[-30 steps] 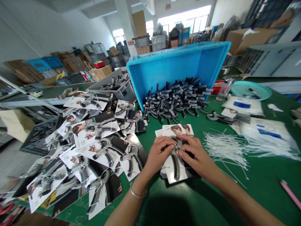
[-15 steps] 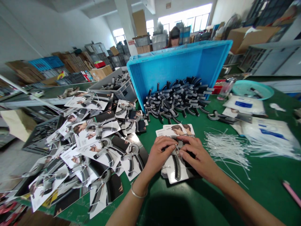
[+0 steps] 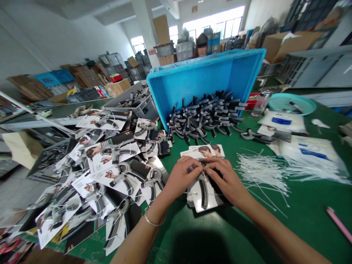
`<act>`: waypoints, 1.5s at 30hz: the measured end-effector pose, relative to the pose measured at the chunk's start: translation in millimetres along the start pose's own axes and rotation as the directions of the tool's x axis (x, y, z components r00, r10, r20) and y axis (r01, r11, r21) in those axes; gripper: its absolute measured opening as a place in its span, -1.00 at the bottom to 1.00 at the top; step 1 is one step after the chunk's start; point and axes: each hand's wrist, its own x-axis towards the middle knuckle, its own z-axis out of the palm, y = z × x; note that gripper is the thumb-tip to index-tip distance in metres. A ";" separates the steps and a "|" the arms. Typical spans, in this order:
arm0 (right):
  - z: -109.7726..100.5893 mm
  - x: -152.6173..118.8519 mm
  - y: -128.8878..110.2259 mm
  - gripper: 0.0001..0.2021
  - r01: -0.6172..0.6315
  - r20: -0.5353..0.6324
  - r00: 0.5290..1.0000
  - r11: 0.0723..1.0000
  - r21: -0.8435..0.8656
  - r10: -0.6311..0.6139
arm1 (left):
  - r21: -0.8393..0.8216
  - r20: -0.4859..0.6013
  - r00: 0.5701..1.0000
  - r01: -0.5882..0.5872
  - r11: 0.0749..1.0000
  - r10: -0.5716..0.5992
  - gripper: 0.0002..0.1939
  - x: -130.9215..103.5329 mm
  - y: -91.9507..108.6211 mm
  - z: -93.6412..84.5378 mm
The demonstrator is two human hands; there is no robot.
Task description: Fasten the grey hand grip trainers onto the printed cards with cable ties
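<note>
A grey-and-black hand grip strengthener (image 3: 204, 194) lies on a printed backing card (image 3: 196, 203), on top of a small stack of cards. A thin white cable tie crosses the card and the lower handles, one end poking out to the left. My left hand (image 3: 184, 175) is closed at the upper left of the grip, thumb and fingers pinched together. From the other side my right hand (image 3: 227, 179) pinches close to the left fingertips, covering the right handle. The fingers hide the spring and whatever small piece lies between them. A heap of white cable ties (image 3: 261, 172) is right of my right hand.
Carded hand grips (image 3: 121, 176) pile up on the left. Behind the stack, a tipped blue crate (image 3: 198, 80) spills loose grips (image 3: 203, 117). Bags of cable ties (image 3: 310, 150), a turquoise tray (image 3: 291, 99) and a pink pen (image 3: 338, 223) are on the right. A person stands beyond the crate.
Both hands stay at the top of the hand grip, their fingertips now closer together. My left wrist has shifted slightly left and the view has moved a little.
</note>
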 end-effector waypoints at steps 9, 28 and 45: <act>8.5 -0.9 5.9 -0.78 0.039 -0.120 0.992 0.999 -0.033 -0.043 | 0.356 0.004 0.957 -0.272 0.894 0.290 -0.87 -32.0 38.1 32.3; -23.2 -42.8 -22.6 -0.85 0.297 0.229 0.946 0.898 -0.325 -0.231 | 0.474 -0.195 0.974 0.198 0.858 -0.117 -0.38 -102.3 36.9 30.9; -21.9 -14.7 -50.3 -0.93 0.253 0.374 0.910 0.955 -0.155 -0.181 | 0.235 -0.170 0.985 0.014 0.972 0.027 -0.78 -100.0 28.2 7.3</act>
